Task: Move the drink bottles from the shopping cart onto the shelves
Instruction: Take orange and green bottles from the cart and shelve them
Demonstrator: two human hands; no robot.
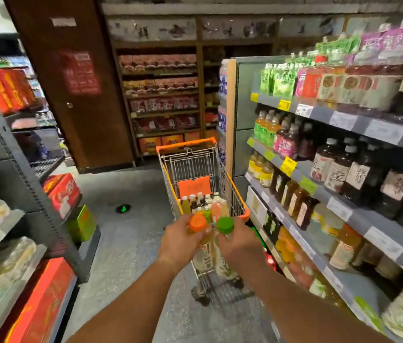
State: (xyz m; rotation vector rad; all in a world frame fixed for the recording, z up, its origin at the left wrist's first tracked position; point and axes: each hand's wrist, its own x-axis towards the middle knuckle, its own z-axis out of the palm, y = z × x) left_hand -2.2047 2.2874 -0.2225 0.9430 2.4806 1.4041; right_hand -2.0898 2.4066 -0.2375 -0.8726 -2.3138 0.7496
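An orange-rimmed wire shopping cart (225, 179) stands in the aisle ahead of me, with several drink bottles (205, 204) upright in its basket. My left hand (178, 240) grips an orange-capped bottle (198, 225) by the neck. My right hand (238, 241) grips a green-capped bottle (225, 225) the same way. Both bottles hang side by side over the near end of the cart, their bodies partly hidden by my hands. The drink shelves (339, 204) run along the right, filled with juice and tea bottles.
A dark shelf unit (22, 174) with red and green boxes lines the left side of the aisle. A brown wooden door (71, 95) and a wooden rack of packaged goods (163, 100) stand at the back. Grey floor (126, 243) lies between cart and left shelves.
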